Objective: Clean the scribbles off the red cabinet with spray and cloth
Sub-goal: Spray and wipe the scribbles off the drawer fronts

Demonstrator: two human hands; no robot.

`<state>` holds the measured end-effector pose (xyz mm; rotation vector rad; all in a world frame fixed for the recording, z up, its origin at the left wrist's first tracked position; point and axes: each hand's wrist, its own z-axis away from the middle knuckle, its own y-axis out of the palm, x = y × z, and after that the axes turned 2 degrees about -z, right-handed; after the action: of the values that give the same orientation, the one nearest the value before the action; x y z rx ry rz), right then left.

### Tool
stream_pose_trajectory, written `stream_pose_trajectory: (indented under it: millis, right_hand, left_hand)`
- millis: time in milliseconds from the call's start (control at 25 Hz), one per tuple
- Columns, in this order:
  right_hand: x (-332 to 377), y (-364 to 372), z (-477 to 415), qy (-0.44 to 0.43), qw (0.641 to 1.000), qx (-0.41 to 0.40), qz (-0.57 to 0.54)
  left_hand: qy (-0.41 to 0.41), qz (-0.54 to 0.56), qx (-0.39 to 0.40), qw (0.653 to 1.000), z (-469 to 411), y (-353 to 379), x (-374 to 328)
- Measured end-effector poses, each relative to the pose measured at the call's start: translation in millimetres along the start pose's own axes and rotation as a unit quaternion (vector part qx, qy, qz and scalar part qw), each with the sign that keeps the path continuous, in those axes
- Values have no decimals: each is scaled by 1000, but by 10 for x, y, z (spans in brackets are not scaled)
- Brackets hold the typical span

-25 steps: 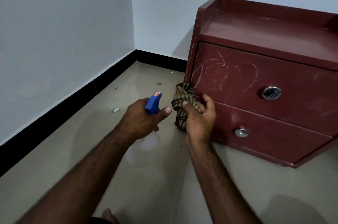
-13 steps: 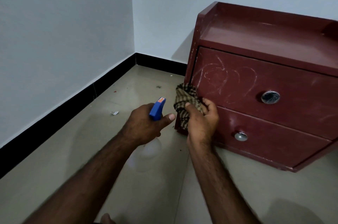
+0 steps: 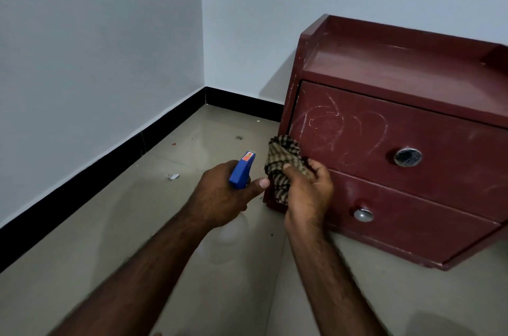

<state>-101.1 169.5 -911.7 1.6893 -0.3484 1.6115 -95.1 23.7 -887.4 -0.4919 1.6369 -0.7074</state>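
In a room corner, a person's left grip (image 3: pixel 220 195) is curled round a blue-headed spray bottle (image 3: pixel 242 171). The right grip (image 3: pixel 308 192) holds a bunched checked cloth (image 3: pixel 283 160) just beside the front left edge of the red cabinet (image 3: pixel 412 66), which stands on the floor (image 3: pixel 110 225). White scribbles (image 3: pixel 343 129) cover the top drawer front, above and to the right of the cloth. The cleaning looks barely begun. The next move likely calls for aiming the nozzle at the marks, squeezing the trigger, then wiping upward.

Left hand (image 3: pixel 220 195) holds spray (image 3: pixel 242 171), right hand (image 3: pixel 308 192) cloth (image 3: pixel 283 162)
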Motion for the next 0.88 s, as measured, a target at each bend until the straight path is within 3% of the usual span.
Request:
stream_pose_trajectory:
  millis: [320,560,760,880]
  right_hand:
    - [397,249,22,-46,994,30,-94]
    - [240,130,25,-27,998,11,-54]
    - [513,248,8,-92,991,38,-89]
    - [416,158,-31,-80,995,15,-55]
  left_hand:
    - [0,-1,-1,1000,11,-4,-15]
    - [3,14,-5,1000,25,-25,-44]
    - [32,33,-24,999,30,-39,-43]
    - [43,36,-27,998,32,-52,-36]
